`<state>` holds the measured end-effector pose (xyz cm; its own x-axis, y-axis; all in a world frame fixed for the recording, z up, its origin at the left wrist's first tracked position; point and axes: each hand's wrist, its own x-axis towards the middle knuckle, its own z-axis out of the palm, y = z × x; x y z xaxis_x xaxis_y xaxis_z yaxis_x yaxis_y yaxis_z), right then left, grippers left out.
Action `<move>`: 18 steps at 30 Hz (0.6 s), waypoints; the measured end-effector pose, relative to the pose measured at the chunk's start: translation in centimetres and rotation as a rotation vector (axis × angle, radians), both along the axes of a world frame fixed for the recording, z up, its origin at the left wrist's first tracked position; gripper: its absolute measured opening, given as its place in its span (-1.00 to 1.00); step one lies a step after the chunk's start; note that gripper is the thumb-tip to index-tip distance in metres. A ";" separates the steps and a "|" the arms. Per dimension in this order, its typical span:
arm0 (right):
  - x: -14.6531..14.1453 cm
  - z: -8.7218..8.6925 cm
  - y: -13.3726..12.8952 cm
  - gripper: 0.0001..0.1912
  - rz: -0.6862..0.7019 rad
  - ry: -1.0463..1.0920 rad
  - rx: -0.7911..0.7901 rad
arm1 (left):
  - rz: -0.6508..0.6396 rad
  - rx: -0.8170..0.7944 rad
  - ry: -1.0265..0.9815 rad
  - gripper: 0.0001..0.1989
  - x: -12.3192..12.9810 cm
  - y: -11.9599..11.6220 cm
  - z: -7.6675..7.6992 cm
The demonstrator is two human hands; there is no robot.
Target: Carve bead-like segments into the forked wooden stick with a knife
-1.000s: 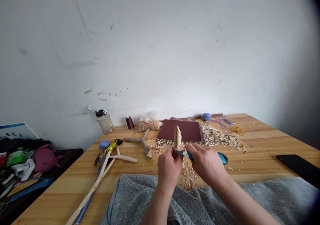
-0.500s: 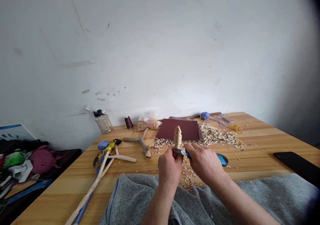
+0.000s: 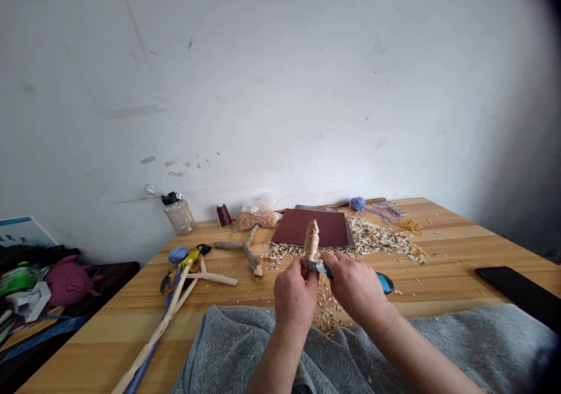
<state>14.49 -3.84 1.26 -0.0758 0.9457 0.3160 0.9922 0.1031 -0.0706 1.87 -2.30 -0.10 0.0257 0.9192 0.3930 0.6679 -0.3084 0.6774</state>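
My left hand (image 3: 295, 296) grips the lower part of a small carved wooden figurine (image 3: 311, 239), which stands upright above my fingers. My right hand (image 3: 356, 284) is closed around a carving knife with a blue handle (image 3: 384, 283). Its metal blade (image 3: 314, 266) lies against the base of the figurine, close to my left thumb. Loose wood shavings (image 3: 326, 306) are scattered on the wooden table (image 3: 438, 283) beneath my hands. My fingers hide the figurine's base and part of the knife handle.
A dark red sandpaper sheet (image 3: 310, 228) lies beyond my hands among shavings. A forked branch (image 3: 245, 251), long sticks (image 3: 162, 318), a plastic water bottle (image 3: 179, 216), a thread spool (image 3: 223, 214) and blue yarn (image 3: 357, 204) sit on the table. A black phone (image 3: 517, 289) lies right; a grey towel (image 3: 263, 347) lies in front.
The whole scene has drifted slightly left and up in the view. My hands stay close together, with the knife blade still at the figurine's base.
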 end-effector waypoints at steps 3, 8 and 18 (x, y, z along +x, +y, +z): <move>0.1 -0.1 0.0 -0.80 -0.006 -0.002 0.023 | -0.013 -0.012 -0.012 -0.85 0.0 -0.1 0.2; 0.3 -0.1 0.2 -0.81 0.006 0.000 0.045 | -0.072 -0.037 -0.038 -0.86 -0.2 -0.1 0.4; 0.4 -0.1 0.3 -0.78 0.031 0.023 0.076 | -0.167 -0.066 -0.045 -0.86 -0.9 -0.1 1.0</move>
<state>14.87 -3.52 1.18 -0.0969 0.9164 0.3885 0.9866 0.1398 -0.0839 0.93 -2.40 0.88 0.1638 0.9274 0.3363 0.5799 -0.3663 0.7277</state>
